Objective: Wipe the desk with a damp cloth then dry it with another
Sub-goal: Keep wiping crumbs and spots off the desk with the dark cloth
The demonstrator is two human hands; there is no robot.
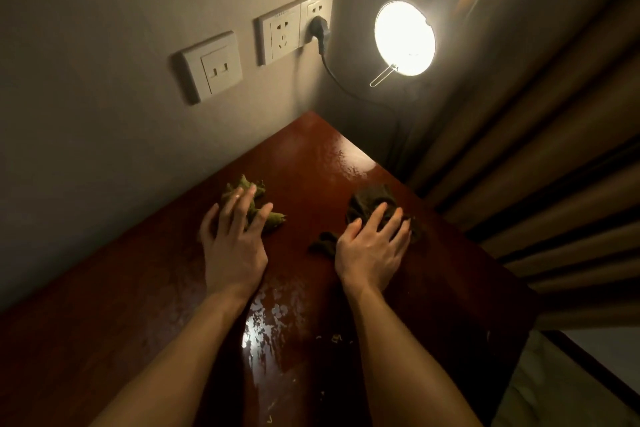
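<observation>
I see my left hand (235,250) centre-left in the frame, fingers spread straight, pressing a green cloth (275,218) onto the glistening desk (311,156). My right hand (372,253), fingers likewise outstretched, presses a dark cloth (367,199) centre-right.

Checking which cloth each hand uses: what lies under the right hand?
Under the right hand lies a crumpled dark cloth on the glossy reddish-brown wooden desk. The part beneath palm and fingers is hidden.
</observation>
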